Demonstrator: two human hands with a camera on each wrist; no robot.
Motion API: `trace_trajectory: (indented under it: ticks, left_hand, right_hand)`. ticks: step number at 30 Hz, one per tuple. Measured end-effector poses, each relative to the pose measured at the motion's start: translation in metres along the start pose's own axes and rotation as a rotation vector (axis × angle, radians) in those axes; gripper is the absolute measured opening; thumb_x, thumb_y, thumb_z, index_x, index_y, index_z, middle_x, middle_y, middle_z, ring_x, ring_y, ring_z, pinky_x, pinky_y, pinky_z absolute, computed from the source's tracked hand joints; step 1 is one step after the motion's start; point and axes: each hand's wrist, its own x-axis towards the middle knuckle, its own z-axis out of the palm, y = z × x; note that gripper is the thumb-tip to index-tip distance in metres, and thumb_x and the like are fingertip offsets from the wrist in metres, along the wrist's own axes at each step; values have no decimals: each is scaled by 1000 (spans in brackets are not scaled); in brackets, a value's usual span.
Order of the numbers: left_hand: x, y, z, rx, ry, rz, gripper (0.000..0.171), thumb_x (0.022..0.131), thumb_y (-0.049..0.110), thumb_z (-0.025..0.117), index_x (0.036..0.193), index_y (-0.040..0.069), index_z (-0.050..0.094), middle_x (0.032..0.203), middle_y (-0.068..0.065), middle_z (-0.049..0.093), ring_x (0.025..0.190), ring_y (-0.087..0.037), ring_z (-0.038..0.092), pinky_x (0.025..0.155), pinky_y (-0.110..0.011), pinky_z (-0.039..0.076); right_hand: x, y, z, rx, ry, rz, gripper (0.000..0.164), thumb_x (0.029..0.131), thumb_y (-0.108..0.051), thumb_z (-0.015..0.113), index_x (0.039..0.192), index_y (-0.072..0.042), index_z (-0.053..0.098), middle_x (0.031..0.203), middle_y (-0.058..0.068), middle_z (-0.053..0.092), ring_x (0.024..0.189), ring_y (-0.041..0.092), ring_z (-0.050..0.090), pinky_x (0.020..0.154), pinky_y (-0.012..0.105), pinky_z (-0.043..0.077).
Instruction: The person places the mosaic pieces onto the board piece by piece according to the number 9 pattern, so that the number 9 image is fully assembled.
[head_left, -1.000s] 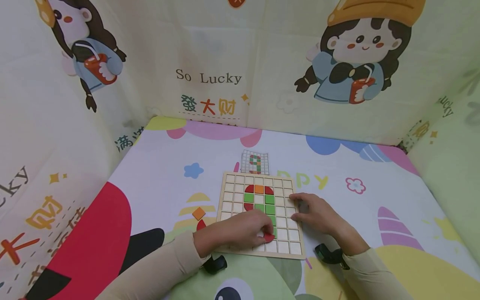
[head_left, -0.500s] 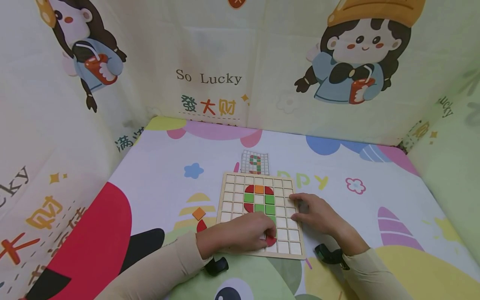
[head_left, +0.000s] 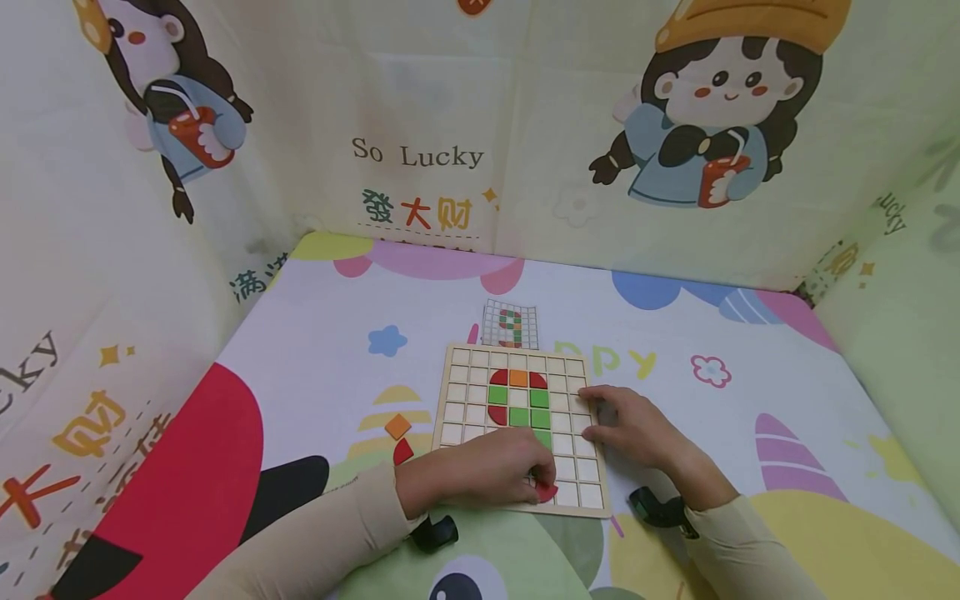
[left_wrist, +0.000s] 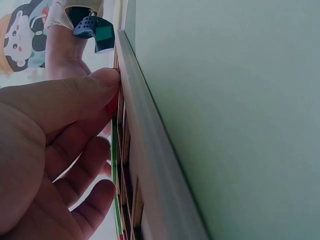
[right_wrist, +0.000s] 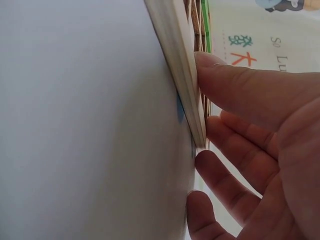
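Observation:
My left hand [head_left: 495, 467] pinches a red quarter-round tile [head_left: 547, 493] over the lower rows of a wooden grid board [head_left: 567, 446]. In the left wrist view, its thumb and a finger meet on the red tile [left_wrist: 114, 102] at the board's near side. My right hand [head_left: 637, 427] touches the board's right edge with relaxed fingers, the thumb [right_wrist: 220, 75] lying on the rim. Set in the grid are green square tiles [head_left: 540, 399], red rounded tiles [head_left: 498, 377] and an orange square tile [head_left: 518, 378]. The left hand hides part of the grid.
Left of the board lie a loose orange square tile [head_left: 397, 427] and a loose red tile [head_left: 403, 452]. Behind it is a small card [head_left: 491, 337] with a coloured grid pattern. A printed cloth covers the table, and printed curtains [head_left: 540, 108] hang around it.
My left hand has shifted slightly right and toward me with the red tile, down the grid. The right hand stays at the board's edge.

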Motion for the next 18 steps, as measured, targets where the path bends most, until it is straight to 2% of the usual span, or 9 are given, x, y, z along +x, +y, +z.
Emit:
trace_trajectory:
  ticks: [11, 18]
  left_hand:
    - [0, 0, 2, 33, 1, -18, 12, 86, 16, 78, 86, 24, 69, 78, 21, 53, 85, 1, 46, 75, -12, 39]
    - [1, -2, 2, 48, 11, 14, 12, 85, 14, 78, 87, 22, 69, 79, 20, 54, 83, 1, 47, 75, -12, 38]
  right_hand:
    - [0, -1, 0, -2, -2, 5, 52, 86, -15, 78, 132, 0, 60, 131, 18, 60, 125, 40, 51, 103, 58, 39]
    - [0, -2, -1, -4, 0, 0, 52, 86, -16, 79, 132, 0, 61, 131, 18, 60, 125, 40, 51, 102, 58, 39]
